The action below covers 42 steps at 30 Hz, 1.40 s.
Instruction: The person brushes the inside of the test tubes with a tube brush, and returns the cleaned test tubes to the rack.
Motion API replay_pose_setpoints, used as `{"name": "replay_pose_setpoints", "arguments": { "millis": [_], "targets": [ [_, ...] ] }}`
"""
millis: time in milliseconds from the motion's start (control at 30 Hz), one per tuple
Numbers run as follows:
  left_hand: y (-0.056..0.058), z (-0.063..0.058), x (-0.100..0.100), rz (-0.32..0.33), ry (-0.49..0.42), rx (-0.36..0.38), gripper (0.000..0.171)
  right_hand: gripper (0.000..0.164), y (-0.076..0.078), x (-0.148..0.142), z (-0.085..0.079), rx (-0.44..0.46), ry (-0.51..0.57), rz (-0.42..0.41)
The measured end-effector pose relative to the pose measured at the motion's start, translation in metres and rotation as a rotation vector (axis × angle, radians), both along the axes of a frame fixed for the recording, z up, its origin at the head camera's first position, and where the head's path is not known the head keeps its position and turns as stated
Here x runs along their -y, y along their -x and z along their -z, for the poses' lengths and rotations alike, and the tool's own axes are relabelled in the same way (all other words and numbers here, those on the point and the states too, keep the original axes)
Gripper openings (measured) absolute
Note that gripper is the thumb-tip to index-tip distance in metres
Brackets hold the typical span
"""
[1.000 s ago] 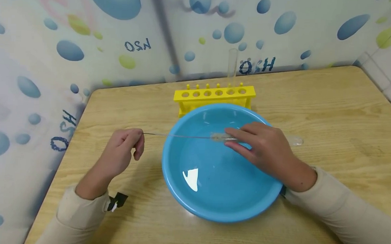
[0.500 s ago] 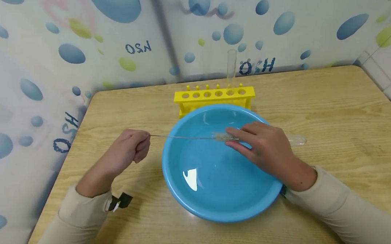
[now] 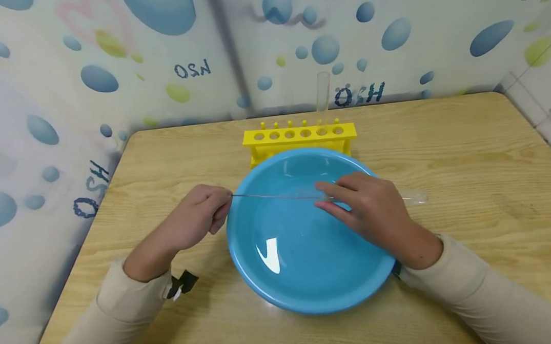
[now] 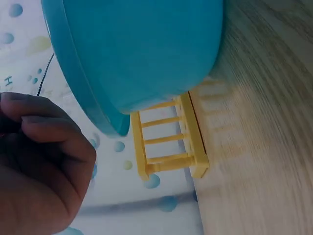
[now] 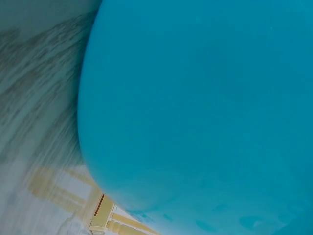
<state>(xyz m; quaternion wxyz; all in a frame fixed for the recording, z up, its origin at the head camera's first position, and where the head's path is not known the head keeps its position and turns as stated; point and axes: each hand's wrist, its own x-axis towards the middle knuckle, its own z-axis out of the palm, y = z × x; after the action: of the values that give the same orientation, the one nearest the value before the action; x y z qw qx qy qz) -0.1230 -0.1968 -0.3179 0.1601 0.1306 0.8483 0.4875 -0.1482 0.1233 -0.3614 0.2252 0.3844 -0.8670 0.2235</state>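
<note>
My left hand (image 3: 197, 215) pinches the end of a thin twisted-wire handle (image 3: 274, 196) of a test tube brush, at the left rim of the blue basin (image 3: 294, 265). Over the basin, my right hand (image 3: 373, 209) holds a clear glass test tube lying level, its rounded end (image 3: 415, 197) sticking out to the right beyond the hand. The wire runs into the tube's mouth; the bristles are hidden at the right fingers. In the left wrist view, curled fingers (image 4: 46, 127) and part of the wire (image 4: 45, 76) show. The right wrist view shows no hand.
Behind the basin stands a yellow test tube rack (image 3: 300, 135), with another clear test tube (image 3: 322, 94) upright at it. The wooden table (image 3: 465, 165) meets a wall (image 3: 146, 58) with blue and green spots along its back and left.
My left hand has moved right to the basin's rim, pushing the brush deeper into the tube. The bristles, visible before near the tube's mouth, are out of sight. The right hand stays nearly still.
</note>
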Motion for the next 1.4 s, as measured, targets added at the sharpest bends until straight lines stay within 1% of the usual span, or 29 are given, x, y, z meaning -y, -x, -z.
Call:
{"name": "replay_pose_setpoints", "arguments": {
  "millis": [133,300,400,500,667,833,1100,1200,1300,1400],
  "targets": [
    [-0.002,0.000,-0.011,0.007,0.059,-0.025,0.047,0.047,0.000,0.000,-0.001,0.005,-0.006,0.000],
    [-0.007,0.001,-0.025,-0.023,0.156,-0.067,0.047,0.048,0.000,0.000,0.000,0.007,-0.023,-0.007],
    [-0.008,0.002,-0.032,-0.016,0.179,-0.088,0.047,0.047,0.000,0.001,-0.001,0.022,-0.027,-0.005],
    [-0.007,0.004,-0.036,-0.001,0.183,-0.104,0.048,0.046,0.000,0.002,-0.001,0.033,-0.033,-0.004],
    [-0.004,0.009,-0.039,0.035,0.175,-0.117,0.049,0.046,0.001,0.003,0.000,0.041,-0.045,-0.007],
    [0.001,0.016,-0.041,0.074,0.163,-0.150,0.051,0.046,0.001,0.003,0.000,0.047,-0.052,0.003],
    [0.007,0.029,-0.041,0.113,0.061,-0.237,0.047,0.046,-0.001,0.002,0.000,0.064,-0.069,0.025],
    [0.008,0.033,-0.042,0.106,0.032,-0.284,0.045,0.045,-0.001,0.002,-0.001,0.073,-0.061,0.040],
    [0.009,0.037,-0.043,0.075,0.016,-0.332,0.042,0.045,0.000,0.003,-0.003,0.080,-0.036,0.061],
    [0.009,0.037,-0.044,0.047,0.010,-0.359,0.031,0.045,0.000,0.003,-0.004,0.085,-0.014,0.080]
  ]
}}
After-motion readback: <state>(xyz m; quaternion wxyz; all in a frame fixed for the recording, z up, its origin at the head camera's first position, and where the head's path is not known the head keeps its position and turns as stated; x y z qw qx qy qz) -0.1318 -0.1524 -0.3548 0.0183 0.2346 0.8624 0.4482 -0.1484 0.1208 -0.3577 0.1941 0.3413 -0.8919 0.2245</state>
